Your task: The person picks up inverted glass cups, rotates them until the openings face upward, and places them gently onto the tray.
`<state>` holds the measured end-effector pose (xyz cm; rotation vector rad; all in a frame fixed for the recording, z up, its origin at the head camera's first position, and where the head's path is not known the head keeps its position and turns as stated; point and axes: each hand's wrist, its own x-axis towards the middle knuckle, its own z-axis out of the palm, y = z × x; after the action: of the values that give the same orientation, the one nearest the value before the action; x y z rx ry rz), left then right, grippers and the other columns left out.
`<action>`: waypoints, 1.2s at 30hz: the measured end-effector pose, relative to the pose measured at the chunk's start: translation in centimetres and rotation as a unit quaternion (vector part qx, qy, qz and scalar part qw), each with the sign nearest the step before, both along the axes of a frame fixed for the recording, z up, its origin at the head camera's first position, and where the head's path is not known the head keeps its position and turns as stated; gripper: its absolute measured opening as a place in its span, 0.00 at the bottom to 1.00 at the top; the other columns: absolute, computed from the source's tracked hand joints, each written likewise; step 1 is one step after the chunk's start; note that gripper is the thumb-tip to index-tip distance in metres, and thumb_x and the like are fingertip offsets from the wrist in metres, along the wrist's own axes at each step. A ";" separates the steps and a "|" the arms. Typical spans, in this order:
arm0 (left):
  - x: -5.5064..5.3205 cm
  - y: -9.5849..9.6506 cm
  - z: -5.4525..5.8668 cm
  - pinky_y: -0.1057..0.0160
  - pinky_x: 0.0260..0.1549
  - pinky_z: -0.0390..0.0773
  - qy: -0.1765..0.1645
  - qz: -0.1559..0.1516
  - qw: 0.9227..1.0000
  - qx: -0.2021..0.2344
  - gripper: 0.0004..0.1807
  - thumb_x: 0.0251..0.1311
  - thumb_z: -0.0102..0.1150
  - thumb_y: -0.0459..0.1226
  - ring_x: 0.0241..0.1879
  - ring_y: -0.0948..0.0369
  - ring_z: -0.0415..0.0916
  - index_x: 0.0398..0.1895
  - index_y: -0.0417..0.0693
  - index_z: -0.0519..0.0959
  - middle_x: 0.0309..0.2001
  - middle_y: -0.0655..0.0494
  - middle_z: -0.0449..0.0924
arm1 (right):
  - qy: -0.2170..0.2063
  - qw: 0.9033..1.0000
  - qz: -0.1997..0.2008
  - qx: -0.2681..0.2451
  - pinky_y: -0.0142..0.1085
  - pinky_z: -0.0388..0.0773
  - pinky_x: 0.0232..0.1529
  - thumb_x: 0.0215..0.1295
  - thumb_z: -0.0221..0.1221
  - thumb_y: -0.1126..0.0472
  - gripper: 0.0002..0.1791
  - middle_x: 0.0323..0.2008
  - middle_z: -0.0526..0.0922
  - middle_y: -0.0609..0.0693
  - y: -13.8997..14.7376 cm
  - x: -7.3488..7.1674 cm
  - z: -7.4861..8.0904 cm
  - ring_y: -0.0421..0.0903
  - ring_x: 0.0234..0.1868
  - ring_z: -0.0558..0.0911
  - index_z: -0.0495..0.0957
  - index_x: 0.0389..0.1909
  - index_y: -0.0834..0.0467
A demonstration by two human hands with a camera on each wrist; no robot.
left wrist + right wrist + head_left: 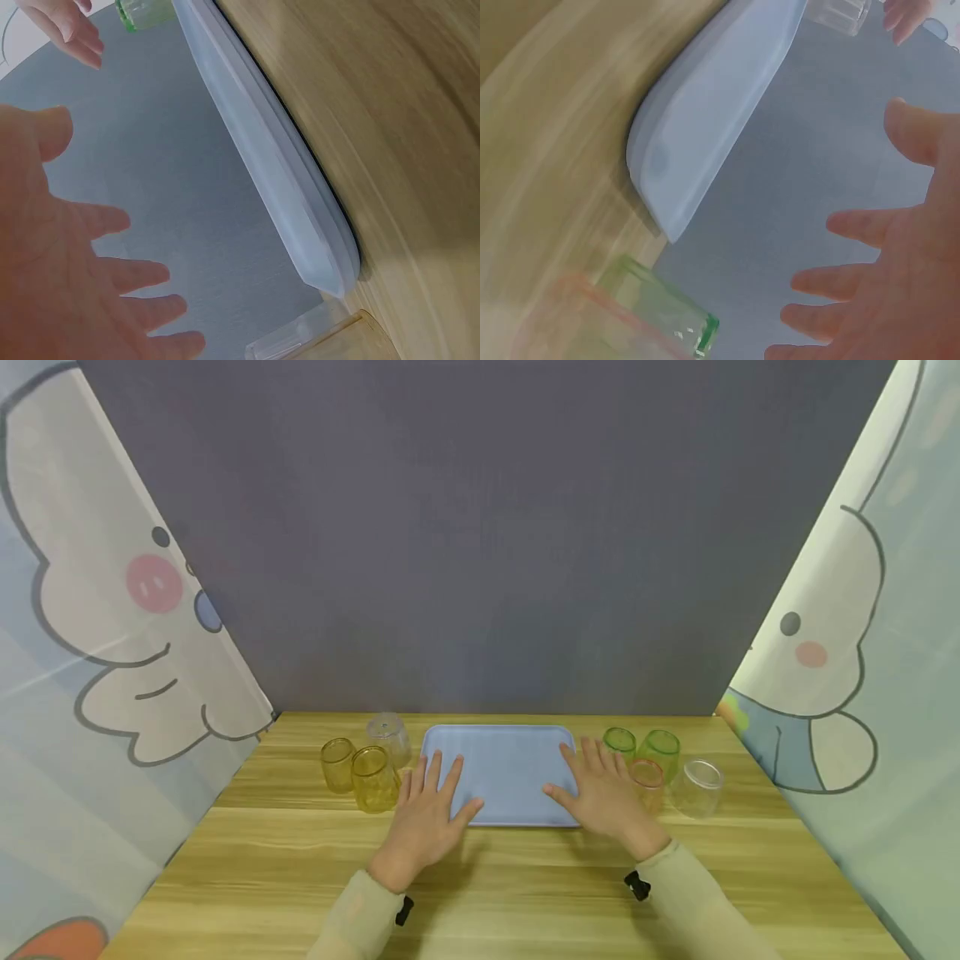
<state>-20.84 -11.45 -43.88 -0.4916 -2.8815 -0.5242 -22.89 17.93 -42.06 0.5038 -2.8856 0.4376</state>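
Two spread hands over blue tray

Left hand [423, 822] wide, fingers splayed, raised at the left end of the tray [510, 777]; right hand [609, 797] also wide, at the right end (wrist views show both off the tray); tray sits mid-table [517, 893], between glass groups; left: two amber glasses [376, 783], clear glass [390, 739] on their far side; right: two green glasses [662, 752] far, red-rimmed glass [648, 783] and colourless glass [699, 789] nearer.
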 end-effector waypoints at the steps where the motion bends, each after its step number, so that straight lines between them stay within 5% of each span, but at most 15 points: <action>1: 0.0 0.0 0.1 0.33 0.72 0.43 0.006 -0.004 1.000 0.006 0.42 0.74 0.39 0.64 0.79 0.37 0.38 0.81 0.49 0.55 0.79 0.35 0.46 | 0.002 1.000 -0.003 0.005 0.71 0.45 0.70 0.73 0.53 0.34 0.44 0.75 0.53 0.73 0.2 -0.1 0.2 0.74 0.76 0.49 0.60 0.78 0.60; 6: -0.2 0.0 0.4 0.33 0.70 0.53 0.037 -0.015 0.998 0.043 0.40 0.75 0.43 0.60 0.76 0.36 0.50 0.80 0.46 0.58 0.77 0.33 0.53 | 0.007 1.000 -0.016 0.023 0.71 0.47 0.69 0.73 0.53 0.36 0.42 0.73 0.57 0.74 1.0 -0.3 1.0 0.75 0.74 0.52 0.63 0.76 0.61; 15: -0.3 0.2 0.2 0.36 0.64 0.65 0.035 -0.015 0.994 0.099 0.36 0.77 0.44 0.57 0.69 0.37 0.64 0.76 0.42 0.63 0.71 0.34 0.64 | -0.002 0.999 -0.043 0.015 0.73 0.59 0.62 0.71 0.58 0.39 0.39 0.69 0.64 0.72 2.8 0.3 1.6 0.75 0.69 0.62 0.70 0.71 0.63; 36: -0.4 0.4 0.4 0.41 0.62 0.70 0.042 -0.022 0.985 0.167 0.31 0.77 0.47 0.55 0.65 0.44 0.70 0.72 0.44 0.69 0.65 0.43 0.73 | -0.064 0.993 -0.097 0.031 0.75 0.70 0.47 0.70 0.57 0.49 0.33 0.59 0.72 0.76 6.2 0.0 2.1 0.77 0.58 0.70 0.71 0.66 0.68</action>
<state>-21.25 -11.09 -43.50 -0.5082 -2.6321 -0.9488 -22.85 24.13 -39.91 0.2069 -3.0416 0.3620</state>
